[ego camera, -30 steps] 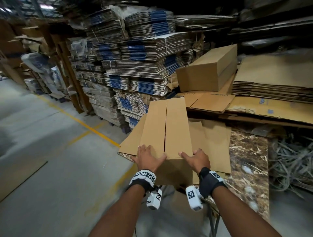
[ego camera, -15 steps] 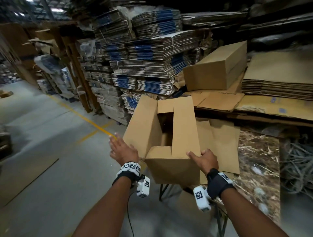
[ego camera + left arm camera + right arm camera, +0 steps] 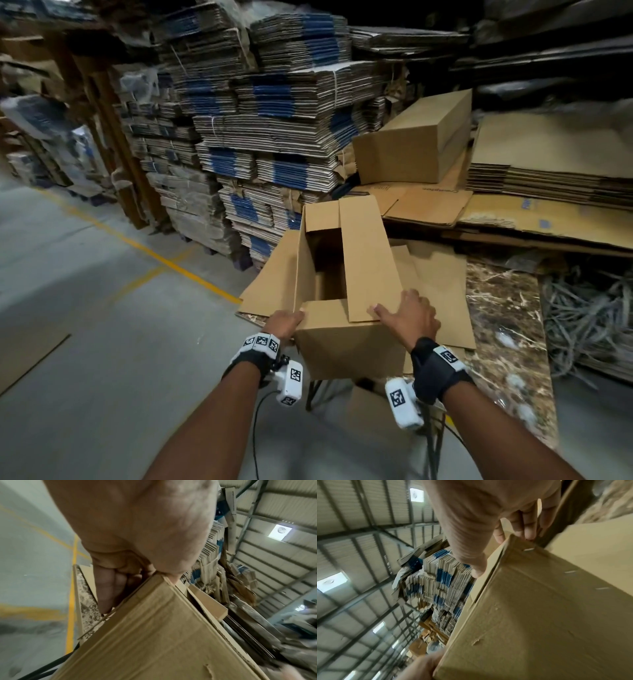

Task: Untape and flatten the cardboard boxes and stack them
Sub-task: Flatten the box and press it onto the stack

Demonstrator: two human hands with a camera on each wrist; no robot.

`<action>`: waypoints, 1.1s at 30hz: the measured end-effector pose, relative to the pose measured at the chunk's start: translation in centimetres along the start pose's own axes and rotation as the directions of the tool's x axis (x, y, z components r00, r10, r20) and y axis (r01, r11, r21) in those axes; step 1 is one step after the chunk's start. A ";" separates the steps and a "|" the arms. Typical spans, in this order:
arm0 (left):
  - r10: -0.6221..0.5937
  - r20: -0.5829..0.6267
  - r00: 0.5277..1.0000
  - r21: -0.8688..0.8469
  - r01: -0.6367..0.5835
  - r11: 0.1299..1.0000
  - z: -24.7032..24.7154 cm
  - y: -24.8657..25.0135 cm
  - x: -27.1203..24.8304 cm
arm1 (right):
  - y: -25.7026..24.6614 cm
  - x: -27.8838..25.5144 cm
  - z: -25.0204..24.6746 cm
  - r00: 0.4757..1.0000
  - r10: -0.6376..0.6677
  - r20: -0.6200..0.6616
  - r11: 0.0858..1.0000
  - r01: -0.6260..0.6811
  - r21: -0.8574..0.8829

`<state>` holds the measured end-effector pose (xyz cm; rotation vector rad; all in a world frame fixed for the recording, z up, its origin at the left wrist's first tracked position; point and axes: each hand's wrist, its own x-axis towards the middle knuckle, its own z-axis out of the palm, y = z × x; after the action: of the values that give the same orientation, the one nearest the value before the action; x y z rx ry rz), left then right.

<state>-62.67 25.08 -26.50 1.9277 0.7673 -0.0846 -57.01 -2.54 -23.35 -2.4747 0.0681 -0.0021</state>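
An open-topped brown cardboard box (image 3: 349,339) stands on flat cardboard at the near corner of a marble-patterned table (image 3: 503,308). Its left long flap (image 3: 270,284) hangs outward, while the right long flap (image 3: 370,260) lies across the top. My left hand (image 3: 286,320) grips the box's near left corner; in the left wrist view, the left hand (image 3: 137,534) has its fingers curled down the box (image 3: 163,635) side. My right hand (image 3: 409,315) grips the near right corner. The right wrist view shows the right hand (image 3: 479,513) with thumb on top of the box (image 3: 539,615).
A closed box (image 3: 414,144) sits behind on flat sheets. Tall tied stacks of flattened cartons (image 3: 267,137) rise at the back left, and a flat cardboard pile (image 3: 548,164) lies at the right. A heap of straps (image 3: 589,315) is by the table. Grey floor with a yellow line (image 3: 154,253) spreads left.
The left flap, closed a second ago, has been swung open outward. My left hand has come back from the flap to the near left corner. The right hand stays at its corner.
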 end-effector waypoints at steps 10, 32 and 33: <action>0.109 0.040 0.993 -0.031 -0.108 0.994 -0.9 -0.1 -0.2 | -4.9 -1.9 3.2 0.998 0.052 0.037 0.957 -0.039 -0.287; -0.029 -0.041 0.999 -0.161 0.022 0.987 0.3 -0.3 -1.2 | 8.1 2.5 0.3 0.779 0.598 0.185 0.447 -0.516 0.731; -0.028 -0.048 0.998 -0.146 0.020 0.989 0.4 -0.5 -1.2 | 8.1 2.3 0.5 0.803 0.579 0.144 0.567 -0.523 0.637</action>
<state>-63.74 24.33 -26.61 1.7877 0.8076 0.0047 -55.05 -8.66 -28.78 -1.6451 0.7607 0.1238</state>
